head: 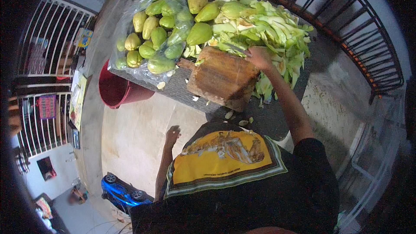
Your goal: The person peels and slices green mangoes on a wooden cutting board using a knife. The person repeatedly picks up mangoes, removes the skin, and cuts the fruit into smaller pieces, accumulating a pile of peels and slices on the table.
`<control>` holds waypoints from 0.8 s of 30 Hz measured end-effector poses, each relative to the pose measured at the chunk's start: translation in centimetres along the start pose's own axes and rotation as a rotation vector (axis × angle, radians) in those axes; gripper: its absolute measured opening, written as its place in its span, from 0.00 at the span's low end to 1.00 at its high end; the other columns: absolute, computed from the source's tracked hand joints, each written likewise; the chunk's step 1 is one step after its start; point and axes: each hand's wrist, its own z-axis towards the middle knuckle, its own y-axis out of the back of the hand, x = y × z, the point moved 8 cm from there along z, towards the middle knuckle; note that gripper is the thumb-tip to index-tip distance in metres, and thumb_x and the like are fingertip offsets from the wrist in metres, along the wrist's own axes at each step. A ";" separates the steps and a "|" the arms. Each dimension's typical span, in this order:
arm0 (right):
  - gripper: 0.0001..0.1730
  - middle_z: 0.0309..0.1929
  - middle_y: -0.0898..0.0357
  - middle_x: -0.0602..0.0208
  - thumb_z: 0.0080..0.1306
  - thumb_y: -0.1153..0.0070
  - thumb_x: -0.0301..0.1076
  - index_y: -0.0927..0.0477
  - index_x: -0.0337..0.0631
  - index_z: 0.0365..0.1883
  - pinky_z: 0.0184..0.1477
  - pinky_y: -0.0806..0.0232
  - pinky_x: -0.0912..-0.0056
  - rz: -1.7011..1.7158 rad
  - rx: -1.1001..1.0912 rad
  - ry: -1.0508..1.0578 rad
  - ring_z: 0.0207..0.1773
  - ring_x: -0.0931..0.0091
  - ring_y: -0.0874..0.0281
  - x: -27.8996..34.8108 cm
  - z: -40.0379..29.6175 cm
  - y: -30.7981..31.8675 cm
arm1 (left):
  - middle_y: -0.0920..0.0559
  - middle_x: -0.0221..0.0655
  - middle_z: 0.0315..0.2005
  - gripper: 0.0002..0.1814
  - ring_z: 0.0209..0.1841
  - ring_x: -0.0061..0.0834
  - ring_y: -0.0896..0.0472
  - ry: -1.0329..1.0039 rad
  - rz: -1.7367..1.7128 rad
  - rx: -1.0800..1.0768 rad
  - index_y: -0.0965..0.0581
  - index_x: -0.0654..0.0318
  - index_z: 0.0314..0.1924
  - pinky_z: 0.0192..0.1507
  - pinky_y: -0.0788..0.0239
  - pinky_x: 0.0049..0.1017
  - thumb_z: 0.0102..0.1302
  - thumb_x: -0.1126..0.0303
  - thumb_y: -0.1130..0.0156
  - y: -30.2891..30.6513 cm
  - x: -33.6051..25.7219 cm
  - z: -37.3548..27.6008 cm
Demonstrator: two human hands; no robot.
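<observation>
My right hand (260,58) is shut on a knife, whose grey blade (233,48) points left above the far edge of a wooden cutting board (224,74). Behind and beside that hand spreads a large heap of pale green peels and slices (276,29). My left hand (173,135) hangs low beside my body, away from the table, fingers loosely curled and nothing seen in it. Left of the heap lie whole green pear-shaped fruits (199,34). More of these fruits (159,37) fill an open clear plastic bag (126,16). A small green scrap (200,62) rests on the board.
A red bucket (112,86) stands below the table's (175,92) left edge. Peel scraps (243,122) lie near my lap. An orange-edged metal railing (344,42) curves along the right. A blue toy car (125,191) lies lower left; a blurred person (78,196) is farther off.
</observation>
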 end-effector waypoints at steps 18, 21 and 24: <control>0.13 0.32 0.21 0.53 0.62 0.46 0.34 0.25 0.38 0.43 0.38 0.31 0.51 -0.212 -0.274 -0.378 0.36 0.56 0.22 -0.9 -1.2 -0.2 | 0.18 0.37 0.35 0.18 0.24 0.25 0.20 -0.036 0.000 -0.096 0.24 0.66 0.47 0.25 0.28 0.24 0.61 0.62 0.40 2.6 3.7 6.5; 0.13 0.33 0.22 0.53 0.61 0.45 0.35 0.24 0.40 0.42 0.39 0.30 0.52 -0.158 -0.280 -0.274 0.38 0.56 0.22 -1.0 0.4 0.0 | 0.18 0.36 0.31 0.19 0.23 0.25 0.19 0.011 -0.080 -0.097 0.24 0.66 0.47 0.23 0.29 0.24 0.60 0.62 0.39 0.7 8.2 2.4; 0.12 0.33 0.22 0.53 0.59 0.43 0.37 0.25 0.39 0.37 0.39 0.31 0.52 -0.051 -0.332 -0.181 0.38 0.56 0.23 -1.7 1.9 0.4 | 0.19 0.37 0.32 0.18 0.24 0.27 0.19 0.104 -0.014 -0.089 0.24 0.66 0.47 0.23 0.28 0.26 0.61 0.63 0.38 -0.6 14.2 -1.3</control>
